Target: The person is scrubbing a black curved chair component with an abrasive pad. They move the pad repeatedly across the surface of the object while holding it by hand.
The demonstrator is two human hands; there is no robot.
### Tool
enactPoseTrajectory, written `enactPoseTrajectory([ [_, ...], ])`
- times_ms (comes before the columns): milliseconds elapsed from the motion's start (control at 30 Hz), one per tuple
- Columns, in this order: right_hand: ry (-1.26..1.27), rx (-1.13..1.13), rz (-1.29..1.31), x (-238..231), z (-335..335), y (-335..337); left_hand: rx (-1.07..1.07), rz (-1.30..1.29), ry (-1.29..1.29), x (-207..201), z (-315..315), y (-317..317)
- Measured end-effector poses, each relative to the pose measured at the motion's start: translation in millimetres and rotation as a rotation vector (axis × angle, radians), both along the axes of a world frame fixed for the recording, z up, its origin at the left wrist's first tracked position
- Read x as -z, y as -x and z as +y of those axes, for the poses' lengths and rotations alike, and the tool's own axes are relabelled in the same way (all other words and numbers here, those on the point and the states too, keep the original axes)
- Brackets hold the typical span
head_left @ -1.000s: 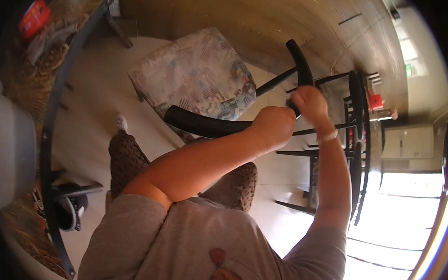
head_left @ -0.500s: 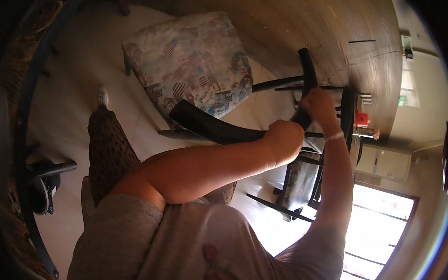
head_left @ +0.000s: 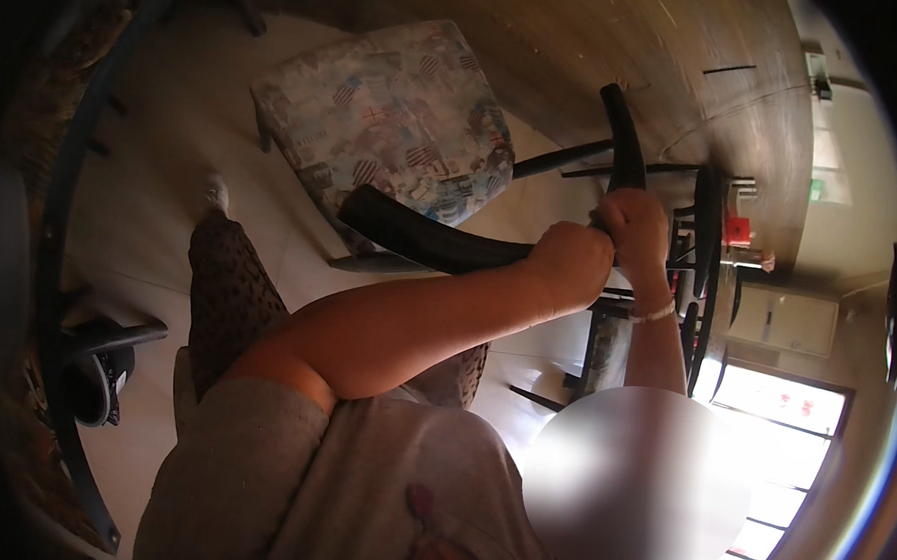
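Note:
A chair stands before me with a patterned fabric seat (head_left: 395,128) and a dark curved backrest rail (head_left: 420,241). My left hand (head_left: 574,263) is closed round the rail near the middle of its curve. Close beside it, my right hand (head_left: 635,226) is closed on the same rail, where the curve runs up and away. The two hands almost touch. Whether anything thin lies under the fingers is hidden. A light band circles my right wrist, and a blurred patch covers my right upper arm.
A wooden table (head_left: 699,51) lies beyond the chair, with a small red item (head_left: 737,231) near its right side. More dark chairs (head_left: 705,241) stand at right, before a bright window (head_left: 777,435). A dark cap-like object (head_left: 99,385) hangs at far left.
My right hand has slid slightly downward along the rail, closer to my left hand. My left hand stays nearly in place. The view has shifted a little.

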State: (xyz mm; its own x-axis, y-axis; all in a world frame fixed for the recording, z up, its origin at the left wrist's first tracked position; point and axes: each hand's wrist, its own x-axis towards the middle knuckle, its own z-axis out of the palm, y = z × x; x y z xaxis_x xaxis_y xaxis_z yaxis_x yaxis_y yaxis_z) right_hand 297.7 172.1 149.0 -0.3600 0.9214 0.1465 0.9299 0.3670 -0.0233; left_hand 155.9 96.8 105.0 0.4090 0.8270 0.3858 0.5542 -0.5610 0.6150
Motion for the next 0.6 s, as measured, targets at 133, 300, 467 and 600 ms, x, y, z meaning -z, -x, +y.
enactPoseTrajectory([
  [133,0.000,-0.148,0.070,-5,7,-10,-0.046,-0.141,-0.069,4,-1,-1],
  [300,-0.127,0.066,0.350,19,45,-53,-0.021,-0.121,-0.133,11,3,-12],
  [467,-0.284,-0.085,0.365,42,-16,-23,-0.076,0.022,-0.219,8,7,2],
  [600,-0.250,0.148,0.657,41,1,-35,-0.067,0.195,-0.198,3,5,-9],
])
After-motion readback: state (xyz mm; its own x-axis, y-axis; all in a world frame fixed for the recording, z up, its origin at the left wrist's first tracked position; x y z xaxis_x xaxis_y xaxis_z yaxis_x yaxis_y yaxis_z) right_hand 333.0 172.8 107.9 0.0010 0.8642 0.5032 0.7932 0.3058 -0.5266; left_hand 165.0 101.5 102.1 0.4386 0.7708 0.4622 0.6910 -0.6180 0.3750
